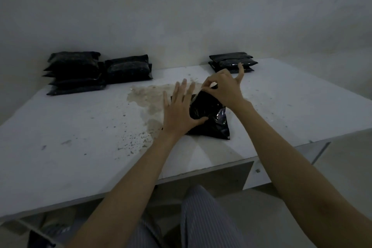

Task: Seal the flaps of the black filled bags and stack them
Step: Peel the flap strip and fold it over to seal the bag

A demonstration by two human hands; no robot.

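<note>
One black bag (209, 119) lies mid-table (70, 127). Left hand (179, 110) presses it, fingers straight; right hand (223, 88) pinches its pale flap strip (198, 92) at 12 o'clock. Stacks sit at 10 o'clock (74, 72) and 1 o'clock (231, 62).

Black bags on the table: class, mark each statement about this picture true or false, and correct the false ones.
1. The left hand lies with fingers spread on the bag in the middle of the table. True.
2. The right hand rests flat on the table. False: it pinches a pale strip at the bag's top edge.
3. Stacks of black bags stand at the far left, and another stack at the far right. True.
4. The tabletop is spotless. False: a brownish stain and specks mark it.
</note>
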